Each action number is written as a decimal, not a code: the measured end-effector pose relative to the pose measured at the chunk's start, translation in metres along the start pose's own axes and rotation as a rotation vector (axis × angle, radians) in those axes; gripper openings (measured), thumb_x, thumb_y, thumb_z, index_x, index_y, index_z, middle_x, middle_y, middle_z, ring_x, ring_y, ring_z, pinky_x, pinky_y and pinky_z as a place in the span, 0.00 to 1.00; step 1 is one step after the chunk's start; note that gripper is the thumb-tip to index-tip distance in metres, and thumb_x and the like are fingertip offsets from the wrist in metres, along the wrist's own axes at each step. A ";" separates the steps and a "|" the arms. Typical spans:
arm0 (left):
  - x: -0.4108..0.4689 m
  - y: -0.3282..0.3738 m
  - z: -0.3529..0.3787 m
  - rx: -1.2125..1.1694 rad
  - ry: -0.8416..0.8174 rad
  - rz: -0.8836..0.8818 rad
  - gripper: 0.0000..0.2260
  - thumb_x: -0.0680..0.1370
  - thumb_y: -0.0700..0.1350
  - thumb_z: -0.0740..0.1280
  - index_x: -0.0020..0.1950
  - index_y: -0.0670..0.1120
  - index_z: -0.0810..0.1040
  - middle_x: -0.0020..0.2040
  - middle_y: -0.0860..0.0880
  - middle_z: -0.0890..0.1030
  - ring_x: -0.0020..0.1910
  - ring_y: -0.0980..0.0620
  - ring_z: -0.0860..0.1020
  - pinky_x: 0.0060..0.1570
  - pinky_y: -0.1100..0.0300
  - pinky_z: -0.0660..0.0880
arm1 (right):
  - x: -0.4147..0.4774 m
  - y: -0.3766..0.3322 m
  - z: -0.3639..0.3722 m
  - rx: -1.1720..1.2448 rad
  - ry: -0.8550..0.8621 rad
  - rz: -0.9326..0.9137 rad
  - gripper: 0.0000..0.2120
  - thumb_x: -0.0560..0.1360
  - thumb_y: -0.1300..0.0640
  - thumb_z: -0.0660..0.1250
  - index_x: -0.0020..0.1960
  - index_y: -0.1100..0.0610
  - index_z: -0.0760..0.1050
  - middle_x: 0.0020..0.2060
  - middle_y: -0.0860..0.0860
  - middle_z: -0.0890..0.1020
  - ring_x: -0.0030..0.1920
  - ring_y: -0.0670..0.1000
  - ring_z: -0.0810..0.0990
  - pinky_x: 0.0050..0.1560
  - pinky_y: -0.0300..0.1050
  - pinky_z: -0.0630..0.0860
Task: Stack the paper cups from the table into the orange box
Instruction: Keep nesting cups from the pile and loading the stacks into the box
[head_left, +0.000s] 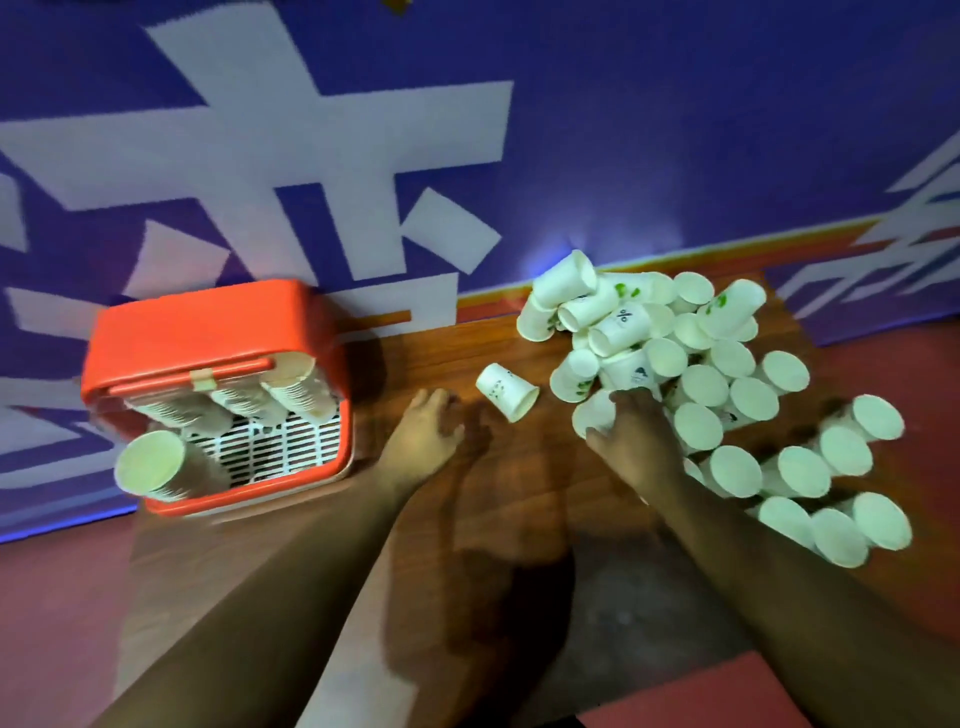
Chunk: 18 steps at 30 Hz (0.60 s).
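Right hand (636, 436) fingers look curled round a white paper cup (595, 413) at the near edge of the jumbled pile (727, 374), bit blurry though. Left hand (426, 434) sits loose-fingered and empty on the table (467, 519). So it's the picking stage. Next it needs nesting, then goes over to the orange box (208, 322) on the left.

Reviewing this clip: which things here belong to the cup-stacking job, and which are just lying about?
Job: orange box; cup stacks inside it; loose cup pile; lone cup on its side; left hand; right hand at the pile; wooden table.
Lying about: blue banner; red floor.
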<state>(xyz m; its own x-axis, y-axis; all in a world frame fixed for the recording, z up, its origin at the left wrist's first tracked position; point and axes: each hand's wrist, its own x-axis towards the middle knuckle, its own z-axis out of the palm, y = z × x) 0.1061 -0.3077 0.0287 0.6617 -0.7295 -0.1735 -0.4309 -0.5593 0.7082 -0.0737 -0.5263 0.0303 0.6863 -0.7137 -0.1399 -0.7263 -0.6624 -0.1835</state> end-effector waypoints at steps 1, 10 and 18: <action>0.010 0.011 0.009 0.046 -0.030 0.007 0.15 0.77 0.41 0.68 0.63 0.41 0.75 0.58 0.43 0.75 0.59 0.45 0.74 0.59 0.56 0.69 | 0.005 0.008 -0.001 -0.021 -0.012 -0.024 0.28 0.70 0.45 0.70 0.64 0.62 0.73 0.60 0.61 0.75 0.59 0.62 0.76 0.58 0.55 0.75; 0.096 0.032 0.065 0.467 -0.222 0.028 0.33 0.77 0.37 0.64 0.80 0.47 0.55 0.81 0.47 0.52 0.80 0.48 0.47 0.78 0.50 0.49 | 0.029 0.047 0.025 -0.161 -0.083 -0.265 0.20 0.74 0.50 0.67 0.60 0.62 0.76 0.63 0.60 0.73 0.65 0.60 0.70 0.65 0.53 0.69; 0.119 0.029 0.103 0.679 -0.247 0.045 0.33 0.78 0.45 0.65 0.80 0.56 0.55 0.71 0.43 0.65 0.71 0.41 0.63 0.73 0.46 0.58 | 0.035 0.053 0.048 -0.165 -0.013 -0.388 0.13 0.65 0.53 0.76 0.45 0.60 0.82 0.55 0.57 0.77 0.55 0.59 0.77 0.56 0.52 0.76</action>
<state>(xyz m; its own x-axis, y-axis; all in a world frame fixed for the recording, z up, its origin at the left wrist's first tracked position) 0.1090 -0.4516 -0.0415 0.5104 -0.7807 -0.3606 -0.7940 -0.5889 0.1509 -0.0865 -0.5751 -0.0309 0.9100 -0.4016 -0.1033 -0.4092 -0.9100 -0.0665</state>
